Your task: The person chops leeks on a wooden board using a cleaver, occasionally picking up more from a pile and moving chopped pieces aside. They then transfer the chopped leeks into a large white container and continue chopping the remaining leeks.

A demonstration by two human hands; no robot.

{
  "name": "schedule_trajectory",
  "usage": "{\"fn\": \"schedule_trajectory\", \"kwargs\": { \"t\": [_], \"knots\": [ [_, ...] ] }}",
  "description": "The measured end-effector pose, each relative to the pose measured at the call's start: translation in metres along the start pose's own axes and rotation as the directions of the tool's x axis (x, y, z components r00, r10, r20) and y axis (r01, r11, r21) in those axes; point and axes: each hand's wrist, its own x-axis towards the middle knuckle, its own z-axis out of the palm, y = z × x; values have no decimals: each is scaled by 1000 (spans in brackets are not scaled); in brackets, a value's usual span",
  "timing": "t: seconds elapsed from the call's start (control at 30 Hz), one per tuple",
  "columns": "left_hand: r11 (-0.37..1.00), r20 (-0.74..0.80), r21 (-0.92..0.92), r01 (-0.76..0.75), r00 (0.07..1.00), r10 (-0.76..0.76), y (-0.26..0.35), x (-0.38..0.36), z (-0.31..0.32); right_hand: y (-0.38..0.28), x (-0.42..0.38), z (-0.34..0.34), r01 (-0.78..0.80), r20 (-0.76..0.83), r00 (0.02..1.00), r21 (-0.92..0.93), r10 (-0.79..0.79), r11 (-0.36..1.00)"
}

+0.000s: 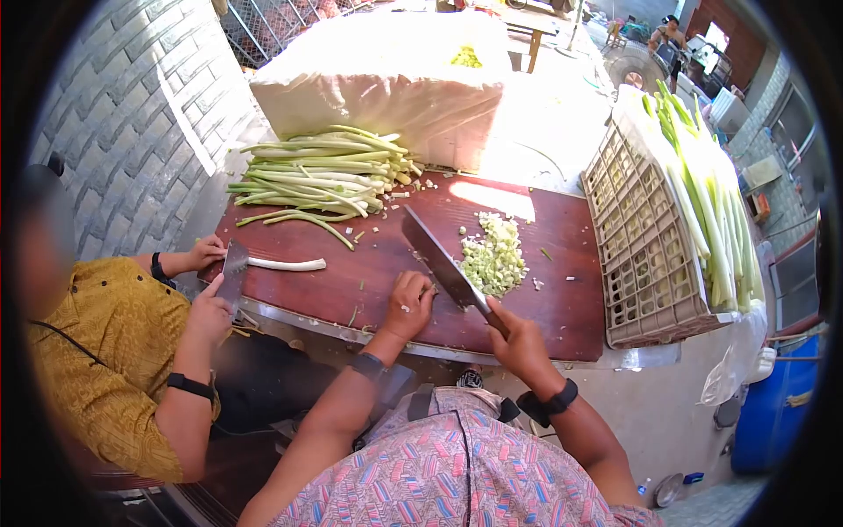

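Observation:
My right hand (520,344) grips the handle of a cleaver (446,263), its broad blade tilted up and to the left over the cutting board (395,290). On the board to the left of the cleaver, my left hand (411,303) rests with curled fingers; whatever may be inside them is hidden. A pile of chopped scallions (495,255) lies just beyond the blade. Farther back on the left is a heap of long whole scallions (325,171). Small scallion scraps are scattered over the reddish board.
At the left, a co-worker in a yellow shirt (114,351) holds another cleaver (233,274) by a single scallion stalk (290,263). A plastic crate (645,255) of scallions stands at the right. Behind the board is a cloth-covered block (378,110). Another person (669,37) is far back.

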Motion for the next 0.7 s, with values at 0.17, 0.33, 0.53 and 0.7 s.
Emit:
{"fn": "schedule_trajectory", "kwargs": {
  "t": [0.17, 0.33, 0.53, 0.7],
  "knots": [
    [1000, 5, -18, -15, 1000, 15, -2, -3, 3, 10, -13, -9, 24, -114, 993, 28, -21, 999],
    [999, 14, -36, -1, 1000, 1, 5, -2, -3, -3, -33, -19, 41, -80, 996, -33, -43, 999],
    [1000, 13, -15, -19, 1000, 19, -1, -5, -3, -11, -46, -19, 107, -36, 993, -78, -110, 991],
    [997, -28, 65, -43, 999, 45, -2, -3, -5, -17, -49, -24, 114, 9, 993, -108, -114, 988]
  ]
}}
